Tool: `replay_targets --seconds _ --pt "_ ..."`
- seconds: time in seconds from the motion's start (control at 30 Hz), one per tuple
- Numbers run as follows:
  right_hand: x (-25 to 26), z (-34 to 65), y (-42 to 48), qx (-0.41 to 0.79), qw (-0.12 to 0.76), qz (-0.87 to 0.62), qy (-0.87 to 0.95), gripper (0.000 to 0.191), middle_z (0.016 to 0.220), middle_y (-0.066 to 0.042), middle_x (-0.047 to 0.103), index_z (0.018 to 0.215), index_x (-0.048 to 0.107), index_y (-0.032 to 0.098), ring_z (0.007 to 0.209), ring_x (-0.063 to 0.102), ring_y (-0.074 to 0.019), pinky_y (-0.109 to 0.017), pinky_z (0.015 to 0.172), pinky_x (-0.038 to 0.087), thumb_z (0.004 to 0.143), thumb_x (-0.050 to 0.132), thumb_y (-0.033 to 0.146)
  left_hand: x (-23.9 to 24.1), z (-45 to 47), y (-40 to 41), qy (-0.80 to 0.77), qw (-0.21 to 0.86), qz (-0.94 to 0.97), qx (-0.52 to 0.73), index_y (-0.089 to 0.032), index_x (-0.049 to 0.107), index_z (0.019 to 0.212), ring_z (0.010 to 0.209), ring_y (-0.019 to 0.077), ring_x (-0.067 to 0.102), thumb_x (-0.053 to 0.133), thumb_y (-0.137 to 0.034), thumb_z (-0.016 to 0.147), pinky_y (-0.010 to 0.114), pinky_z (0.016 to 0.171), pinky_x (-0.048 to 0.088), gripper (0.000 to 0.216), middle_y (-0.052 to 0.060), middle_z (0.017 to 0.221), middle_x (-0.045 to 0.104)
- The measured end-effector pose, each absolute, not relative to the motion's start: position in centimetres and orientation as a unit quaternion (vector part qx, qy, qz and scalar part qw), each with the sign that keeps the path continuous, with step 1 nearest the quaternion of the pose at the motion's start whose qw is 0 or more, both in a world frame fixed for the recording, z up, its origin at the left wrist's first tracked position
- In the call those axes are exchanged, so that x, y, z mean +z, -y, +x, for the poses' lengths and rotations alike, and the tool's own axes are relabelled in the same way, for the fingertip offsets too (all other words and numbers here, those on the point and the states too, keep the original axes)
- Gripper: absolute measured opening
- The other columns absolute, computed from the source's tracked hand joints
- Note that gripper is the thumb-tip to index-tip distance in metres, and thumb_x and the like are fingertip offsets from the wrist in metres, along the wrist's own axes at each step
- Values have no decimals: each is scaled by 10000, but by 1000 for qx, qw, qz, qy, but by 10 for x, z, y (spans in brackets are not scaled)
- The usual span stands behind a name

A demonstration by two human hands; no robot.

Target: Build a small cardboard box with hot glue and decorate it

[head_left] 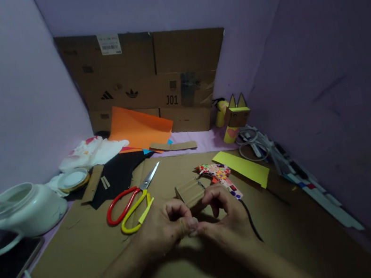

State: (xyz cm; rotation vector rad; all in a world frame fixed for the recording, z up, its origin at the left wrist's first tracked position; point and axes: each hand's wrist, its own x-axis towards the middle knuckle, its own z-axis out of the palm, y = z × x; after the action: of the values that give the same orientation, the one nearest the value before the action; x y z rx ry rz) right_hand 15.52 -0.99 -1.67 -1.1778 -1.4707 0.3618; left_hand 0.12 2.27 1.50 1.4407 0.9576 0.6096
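Note:
My left hand [166, 224] is closed, its thumb and index finger pinched at the tips. Against those fingertips rests the thumb of my right hand [226, 215], whose other fingers are curled. Whatever lies between the fingertips is too small to make out. Just behind my hands stands a small folded cardboard piece [190, 192], partly covered by my fingers. A floral-patterned glue gun [218, 171] lies beyond my right hand, its black cord running toward me. To the left of my left hand lie scissors [141, 192] with one red and one yellow handle, their blades pointing away.
A white pot [28, 212] and a dark phone [12, 275] stand at the left. Orange paper [138, 127] leans on a cardboard panel [188, 52]. A yellow paper strip [242, 167], coiled cable [251, 144] and a yellow-and-brown paper figure [237, 118] are at the right.

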Motion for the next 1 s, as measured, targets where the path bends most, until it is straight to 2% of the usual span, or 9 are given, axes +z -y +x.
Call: replay_targets --seconds 0.2,0.33,0.57,0.67,0.73,0.8,0.83,0.9,1.0 --pt "-22 157 8 203 550 -523 618 296 708 31 517 778 526 217 578 445 -121 -225 505 379 584 744 169 19 5 -19 -408 374 778 298 -185 499 563 526 128 432 518 -242 784 241 525 265 228 -13 538 488" --pt "-23 159 9 184 553 -506 636 272 721 30 523 794 532 222 564 447 -117 -235 513 391 634 752 211 17 2 -17 -402 370 783 297 -199 451 572 530 137 421 447 -271 840 254 533 261 278 -9 561 488" --pt "-12 173 5 149 577 -516 616 62 729 10 563 757 572 212 610 488 -133 -259 578 406 790 617 239 26 -17 -29 -505 376 655 417 -211 305 490 416 106 293 429 -389 818 252 431 217 393 -43 458 305" --pt "-11 180 -3 195 613 -548 535 154 728 -5 576 743 583 200 709 554 -165 -290 658 436 849 545 304 39 -37 -43 -597 223 626 449 -210 252 443 418 110 269 482 -418 779 266 438 197 456 -39 439 247" --pt "-12 184 -9 233 638 -547 489 180 767 -19 598 783 593 195 748 581 -180 -314 696 460 851 539 352 46 -52 -55 -688 98 615 374 -206 321 461 469 133 341 535 -417 755 272 470 214 420 -23 468 309" --pt "-14 187 -14 269 639 -544 473 198 865 -47 634 863 610 193 812 603 -199 -348 744 481 841 545 379 50 -65 -66 -728 34 604 322 -209 538 757 602 191 477 622 -355 693 273 502 261 180 26 694 517" --pt "-15 188 -16 289 628 -543 477 222 934 -65 646 927 612 196 860 609 -212 -374 782 485 828 557 387 50 -69 -70 -734 11 606 307 -202 547 937 688 229 518 632 -342 683 280 517 279 302 64 836 548" --pt "-17 189 -18 330 587 -533 512 386 1106 -98 630 1088 577 212 998 595 -249 -439 880 460 753 642 390 47 -70 -74 -721 43 629 287 -179 471 1166 784 266 553 643 -325 670 291 561 333 545 99 965 556" --pt "-23 189 -17 371 510 -504 590 790 1340 -128 499 1290 443 240 1217 473 -302 -516 1014 348 583 788 308 34 -58 -69 -651 235 683 232 -202 585 1093 747 248 588 692 -353 612 303 659 402 516 52 859 638"
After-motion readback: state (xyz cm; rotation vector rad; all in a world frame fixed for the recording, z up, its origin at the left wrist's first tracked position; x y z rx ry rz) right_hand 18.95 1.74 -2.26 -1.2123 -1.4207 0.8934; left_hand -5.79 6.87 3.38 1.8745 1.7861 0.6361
